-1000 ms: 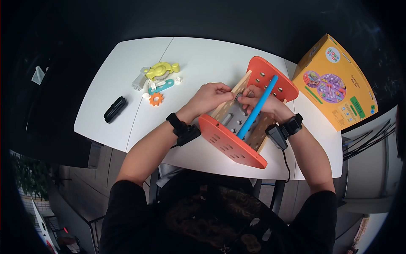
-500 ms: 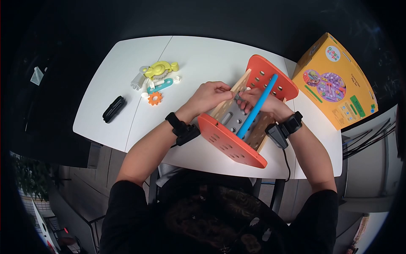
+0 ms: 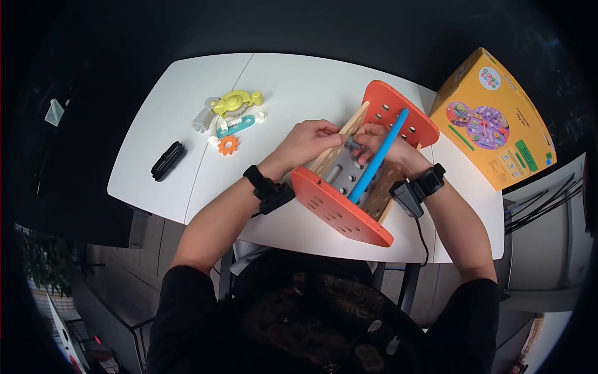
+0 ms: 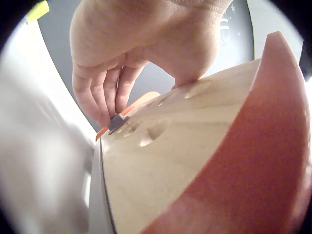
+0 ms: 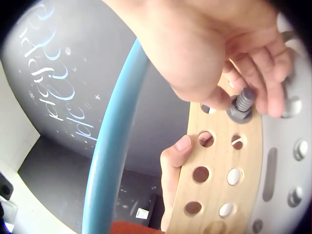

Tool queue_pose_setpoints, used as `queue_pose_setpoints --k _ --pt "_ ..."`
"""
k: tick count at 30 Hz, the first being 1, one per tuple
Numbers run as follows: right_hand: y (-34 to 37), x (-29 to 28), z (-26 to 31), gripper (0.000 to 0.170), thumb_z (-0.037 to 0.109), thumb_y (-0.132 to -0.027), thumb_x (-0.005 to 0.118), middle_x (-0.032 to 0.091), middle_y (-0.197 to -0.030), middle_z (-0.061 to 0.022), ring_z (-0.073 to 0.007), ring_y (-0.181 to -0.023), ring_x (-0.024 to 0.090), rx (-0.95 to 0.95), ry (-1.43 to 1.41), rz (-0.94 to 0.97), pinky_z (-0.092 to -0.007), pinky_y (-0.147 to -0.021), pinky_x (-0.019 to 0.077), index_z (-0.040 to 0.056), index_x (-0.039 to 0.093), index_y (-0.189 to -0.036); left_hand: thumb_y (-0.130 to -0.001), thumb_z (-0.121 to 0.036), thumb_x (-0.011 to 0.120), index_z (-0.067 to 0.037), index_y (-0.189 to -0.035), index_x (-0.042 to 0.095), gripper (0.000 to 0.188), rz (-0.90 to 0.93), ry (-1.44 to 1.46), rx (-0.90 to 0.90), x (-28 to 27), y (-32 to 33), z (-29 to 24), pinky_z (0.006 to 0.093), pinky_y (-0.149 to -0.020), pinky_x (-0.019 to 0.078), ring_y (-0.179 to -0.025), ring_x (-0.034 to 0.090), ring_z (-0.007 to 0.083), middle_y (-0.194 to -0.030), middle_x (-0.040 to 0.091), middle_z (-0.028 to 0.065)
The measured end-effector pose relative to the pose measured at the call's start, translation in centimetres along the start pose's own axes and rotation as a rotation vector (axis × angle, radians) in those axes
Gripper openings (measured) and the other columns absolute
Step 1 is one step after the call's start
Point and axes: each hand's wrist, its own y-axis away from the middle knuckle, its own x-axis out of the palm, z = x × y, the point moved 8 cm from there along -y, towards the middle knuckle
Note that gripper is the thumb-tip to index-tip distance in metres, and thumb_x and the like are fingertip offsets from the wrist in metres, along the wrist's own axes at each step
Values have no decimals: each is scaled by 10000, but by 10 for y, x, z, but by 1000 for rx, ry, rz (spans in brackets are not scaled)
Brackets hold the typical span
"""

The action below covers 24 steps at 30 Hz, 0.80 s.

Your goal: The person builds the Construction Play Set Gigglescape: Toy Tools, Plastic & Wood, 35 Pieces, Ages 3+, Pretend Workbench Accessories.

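The blue bar (image 3: 377, 161) spans the two orange end panels (image 3: 347, 212), crossing over the right hand (image 3: 387, 144) and dividing the opening from above. A wooden side panel (image 5: 218, 160) stands between the hands; a grey bolt (image 5: 245, 100) juts from it. Open counter (image 3: 293, 87) separates the left hand (image 3: 308, 143) from the yellow toy saw (image 3: 237, 101) and orange gear (image 3: 228, 145). The yellow box (image 3: 498, 118) blocks the far right.
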Motion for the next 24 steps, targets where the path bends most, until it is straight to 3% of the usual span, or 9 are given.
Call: queue_pose_setpoints --k 6,13,16,17,20,21,22,23,24 --pt "-7 3 1 309 324 -975 689 694 -823 -38 -107 -741 688 -146 171 90 -234 -656 548 21 685 -921 -901 -313 694 32 -1194 670 453 8 -13 4 0 -2 2 279 -887 523 -955 688 153 -1026 730 108" --pt "-4 1 0 316 330 -977 686 692 -829 -24 -88 -745 672 -79 224 77 -228 -651 541 17 713 -944 -928 -313 683 34 -1202 667 442 15 -53 1 0 -2 1 277 -899 520 -977 688 152 -1041 731 105" --pt "8 -2 10 338 340 -967 660 719 -827 -77 -150 -772 675 -93 306 51 -295 -695 526 10 729 -973 -929 -413 689 16 -1174 700 494 28 -11 4 -1 4 -2 313 -913 526 -1011 696 207 -1056 737 142" --pt "18 -7 19 325 321 -963 652 720 -875 -103 -199 -814 684 -203 462 -7 -323 -738 534 15 713 -1053 -929 -413 689 16 -1174 700 494 29 -11 8 -2 8 -3 313 -913 526 -1011 696 207 -1056 737 142" --pt "48 -16 31 340 291 -961 630 716 -951 -148 -293 -884 687 -417 749 -94 -369 -817 541 29 679 -1172 -1021 -378 587 -22 -1163 710 402 -39 40 247 -18 30 -28 343 -953 504 -1081 654 206 -1182 700 98" --pt "61 -15 37 350 281 -964 615 711 -980 -165 -338 -912 681 -523 881 -115 -388 -851 540 38 659 -1213 -1021 -378 587 -22 -1163 710 402 -37 40 246 -24 40 -34 343 -953 504 -1081 654 206 -1182 700 98" --pt "76 -17 44 308 230 -967 606 703 -996 -166 -343 -911 671 -613 986 -160 -378 -831 538 37 666 -1200 -999 -395 617 -47 -1130 718 385 18 47 377 -27 53 -49 363 -988 488 -1122 640 221 -1192 695 91" --pt "92 -20 56 308 230 -967 606 703 -996 -166 -343 -911 671 -612 986 -156 -378 -831 538 37 666 -1200 -977 -412 647 -73 -1097 726 369 71 57 506 -30 66 -61 382 -1023 472 -1163 627 235 -1202 690 85" --pt "105 -28 66 289 205 -970 603 694 -1015 -171 -330 -920 668 -499 901 -162 -377 -827 534 28 664 -1190 -977 -412 647 -73 -1097 726 369 69 59 501 -36 72 -64 382 -1023 472 -1163 627 235 -1202 690 85"
